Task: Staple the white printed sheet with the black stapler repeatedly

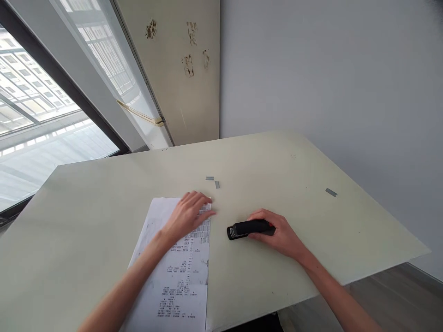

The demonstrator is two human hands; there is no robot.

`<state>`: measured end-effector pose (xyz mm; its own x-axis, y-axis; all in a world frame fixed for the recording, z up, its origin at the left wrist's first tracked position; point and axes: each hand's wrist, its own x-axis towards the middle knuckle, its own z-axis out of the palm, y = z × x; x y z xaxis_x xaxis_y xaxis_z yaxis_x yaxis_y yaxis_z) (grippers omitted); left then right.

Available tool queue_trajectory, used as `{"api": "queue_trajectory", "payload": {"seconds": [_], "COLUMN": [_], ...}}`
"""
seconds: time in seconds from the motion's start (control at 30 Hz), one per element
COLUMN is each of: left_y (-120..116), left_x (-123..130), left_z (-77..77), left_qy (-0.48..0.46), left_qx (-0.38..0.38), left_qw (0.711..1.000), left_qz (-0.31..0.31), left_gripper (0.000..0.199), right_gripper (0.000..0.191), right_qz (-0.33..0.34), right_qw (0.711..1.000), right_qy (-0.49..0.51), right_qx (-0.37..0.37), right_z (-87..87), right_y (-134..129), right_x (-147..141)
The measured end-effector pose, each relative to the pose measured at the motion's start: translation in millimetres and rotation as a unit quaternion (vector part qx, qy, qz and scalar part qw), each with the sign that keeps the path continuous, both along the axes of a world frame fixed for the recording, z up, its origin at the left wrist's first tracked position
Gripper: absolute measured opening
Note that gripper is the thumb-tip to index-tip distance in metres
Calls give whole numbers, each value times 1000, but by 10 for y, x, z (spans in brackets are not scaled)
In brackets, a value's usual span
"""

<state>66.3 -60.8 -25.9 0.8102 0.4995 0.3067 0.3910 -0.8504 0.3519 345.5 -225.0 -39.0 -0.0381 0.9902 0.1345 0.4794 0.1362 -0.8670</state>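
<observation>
My left hand (pixel 190 213) lies over the upper right corner of some printed paper (pixel 183 295), its fingers spread and reaching the paper's right edge. Part of the print is hidden under that hand and forearm. To the right of the paper, my right hand (pixel 277 230) is wrapped around the rear of a black stapler (pixel 251 228). The stapler sits on or just above the table, its front end pointing left towards the paper, with a gap between them.
Two small grey staple strips (pixel 209 178) lie beyond the paper on the pale table (pixel 263 170). Another grey strip (pixel 331 192) is near the table's right edge. A wall stands behind on the right, and a window (pixel 34 87) on the left.
</observation>
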Motion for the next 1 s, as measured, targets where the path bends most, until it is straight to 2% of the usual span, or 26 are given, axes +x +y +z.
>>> {"api": "queue_trajectory", "payload": {"seconds": [0.1, 0.2, 0.37, 0.6, 0.83, 1.0], "left_y": [133, 182, 183, 93, -1, -50], "left_x": [-241, -362, -322, -81, 159, 252], "left_z": [-44, -118, -174, -156, -185, -200], "left_qy": [19, 29, 27, -24, -40, -56], "left_qx": [17, 21, -22, -117, -130, -130], "left_qw": [991, 983, 979, 978, 974, 969], "left_qz": [133, 182, 200, 171, 179, 203], "left_gripper": [38, 36, 39, 43, 36, 39], "right_gripper": [25, 25, 23, 23, 22, 24], "right_qz": [-1, -4, -8, -12, -16, -17], "right_qw": [1000, 1000, 1000, 999, 999, 998], "right_qy": [-1, 1, 1, 1, 3, 2], "right_qx": [-6, -13, -25, -40, -48, -57], "right_z": [-12, -25, -30, -14, 21, 26], "right_y": [-11, -21, -29, -36, -37, -51], "right_x": [2, -1, -9, -25, -43, -48]}}
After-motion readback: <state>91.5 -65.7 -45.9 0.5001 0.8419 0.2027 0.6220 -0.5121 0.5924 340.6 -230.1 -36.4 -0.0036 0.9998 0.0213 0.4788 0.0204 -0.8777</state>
